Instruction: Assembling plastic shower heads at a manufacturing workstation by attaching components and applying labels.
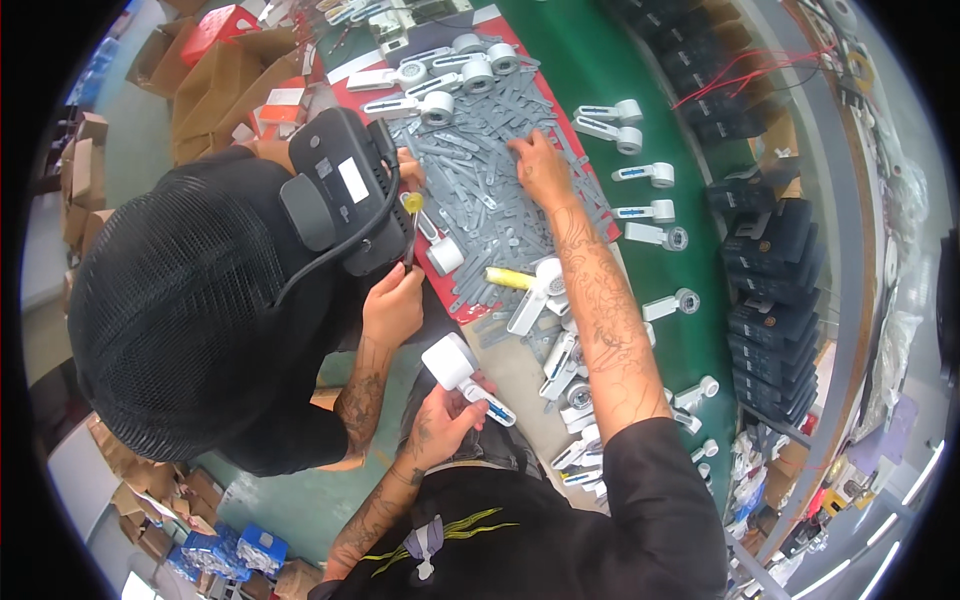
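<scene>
grips in the left hand (440,427) a white plastic device with a drum-shaped head and a slotted handle with blue inside (452,364), fingers wrapped around the handle, drum tilted toward the upper left, just in front of the black shirt. reaches with the right hand (543,172) onto a wide heap of flat grey strips (465,170) on a red mat (592,190), fingers curled down to the strips; cannot tell about any strip between the fingertips. has near the right forearm a yellow cylinder (510,278) on the heap, and further right, on a green surface (590,50), a column of similar white devices (661,175) beside stacked black boxes (770,320). faces, at the left, a co-worker in a black mesh cap (180,300), holding a thin yellow-ended tool (413,203).
</scene>
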Available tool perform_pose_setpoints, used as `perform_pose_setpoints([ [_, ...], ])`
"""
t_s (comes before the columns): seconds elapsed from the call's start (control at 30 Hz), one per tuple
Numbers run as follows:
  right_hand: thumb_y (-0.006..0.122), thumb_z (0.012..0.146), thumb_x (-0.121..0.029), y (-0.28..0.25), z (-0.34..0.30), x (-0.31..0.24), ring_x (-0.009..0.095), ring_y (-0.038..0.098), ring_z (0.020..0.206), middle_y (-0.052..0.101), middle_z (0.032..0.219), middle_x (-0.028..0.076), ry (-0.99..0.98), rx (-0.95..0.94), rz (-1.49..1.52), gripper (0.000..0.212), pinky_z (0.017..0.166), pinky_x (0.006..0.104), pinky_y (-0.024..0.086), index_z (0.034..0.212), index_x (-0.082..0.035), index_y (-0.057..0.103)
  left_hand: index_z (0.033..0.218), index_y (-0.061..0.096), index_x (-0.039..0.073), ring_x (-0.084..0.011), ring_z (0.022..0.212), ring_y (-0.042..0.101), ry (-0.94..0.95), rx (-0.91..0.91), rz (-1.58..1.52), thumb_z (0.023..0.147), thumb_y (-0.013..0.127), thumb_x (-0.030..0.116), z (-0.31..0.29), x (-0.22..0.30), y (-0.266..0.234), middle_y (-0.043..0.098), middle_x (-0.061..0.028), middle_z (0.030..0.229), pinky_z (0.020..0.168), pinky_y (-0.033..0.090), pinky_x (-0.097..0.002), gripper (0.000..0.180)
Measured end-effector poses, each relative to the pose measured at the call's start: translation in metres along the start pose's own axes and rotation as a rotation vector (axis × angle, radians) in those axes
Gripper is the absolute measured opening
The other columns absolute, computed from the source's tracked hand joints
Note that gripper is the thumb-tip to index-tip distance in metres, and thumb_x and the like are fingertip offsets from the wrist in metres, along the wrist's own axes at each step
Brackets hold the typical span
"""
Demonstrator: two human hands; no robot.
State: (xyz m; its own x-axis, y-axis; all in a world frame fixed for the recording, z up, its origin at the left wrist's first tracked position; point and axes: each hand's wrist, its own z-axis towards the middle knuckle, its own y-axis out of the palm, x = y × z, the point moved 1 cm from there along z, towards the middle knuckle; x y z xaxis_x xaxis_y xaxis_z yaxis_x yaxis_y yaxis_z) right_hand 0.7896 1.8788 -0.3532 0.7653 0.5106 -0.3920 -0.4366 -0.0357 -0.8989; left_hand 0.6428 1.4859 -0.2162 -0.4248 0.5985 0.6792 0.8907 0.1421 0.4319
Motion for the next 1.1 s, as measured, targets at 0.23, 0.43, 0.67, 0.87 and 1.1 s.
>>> perform_pose_setpoints([
  [0.23, 0.076, 0.09, -0.024, 0.026, -0.005, -0.033, 0.042, 0.072, 0.094, 0.075, 0.1, 0.019, 0.211, -0.195, 0.198, 0.023, 0.085, 0.0532, 0.058, 0.103, -0.005, 0.07, 0.143, 0.046, -0.004, -0.0131, 0.088, 0.064, -0.001, 0.01, -0.042, 0.102, 0.066, 0.0, 0.001, -0.003, -0.002, 0.069, -0.0141, 0.126, 0.078, 0.056, -0.0297, 0.046],
  [0.43, 0.078, 0.085, -0.024, 0.05, -0.025, -0.018, 0.042, 0.075, 0.093, 0.077, 0.093, 0.021, 0.453, -0.097, 0.351, 0.031, 0.081, 0.0504, 0.059, 0.104, -0.002, 0.071, 0.143, 0.047, -0.004, -0.0126, 0.091, 0.065, 0.006, 0.013, -0.019, 0.102, 0.066, 0.001, 0.003, 0.0, 0.0, 0.069, -0.0135, 0.125, 0.077, 0.057, -0.0293, 0.045],
  [0.67, 0.08, 0.081, -0.019, 0.003, -0.064, -0.005, 0.029, 0.075, 0.085, 0.077, 0.089, 0.016, 0.602, 0.024, 0.531, 0.03, 0.076, 0.0405, 0.058, 0.104, 0.0, 0.075, 0.145, 0.047, -0.003, -0.0132, 0.09, 0.066, 0.067, -0.005, -0.021, 0.102, 0.062, -0.002, 0.006, 0.001, 0.002, 0.069, -0.0112, 0.115, 0.074, 0.057, -0.0291, 0.046],
  [0.87, 0.083, 0.084, -0.02, -0.033, -0.098, 0.005, 0.023, 0.071, 0.081, 0.076, 0.09, 0.012, 0.602, -0.059, 0.625, 0.027, 0.075, 0.0358, 0.057, 0.101, -0.001, 0.076, 0.151, 0.044, -0.004, -0.0124, 0.087, 0.065, 0.079, -0.058, 0.055, 0.101, 0.059, -0.003, 0.005, 0.004, 0.009, 0.067, -0.0101, 0.118, 0.073, 0.055, -0.027, 0.052],
  [1.1, 0.074, 0.093, -0.013, -0.105, -0.158, -0.015, 0.018, 0.067, 0.083, 0.072, 0.094, 0.009, 0.424, 0.355, 0.6, 0.028, 0.078, 0.0343, 0.055, 0.117, -0.001, 0.069, 0.162, 0.033, -0.003, -0.0117, 0.088, 0.062, 0.144, -0.119, 0.047, 0.1, 0.057, -0.003, -0.012, -0.009, 0.027, 0.064, -0.0122, 0.128, 0.072, 0.055, -0.026, 0.067],
])
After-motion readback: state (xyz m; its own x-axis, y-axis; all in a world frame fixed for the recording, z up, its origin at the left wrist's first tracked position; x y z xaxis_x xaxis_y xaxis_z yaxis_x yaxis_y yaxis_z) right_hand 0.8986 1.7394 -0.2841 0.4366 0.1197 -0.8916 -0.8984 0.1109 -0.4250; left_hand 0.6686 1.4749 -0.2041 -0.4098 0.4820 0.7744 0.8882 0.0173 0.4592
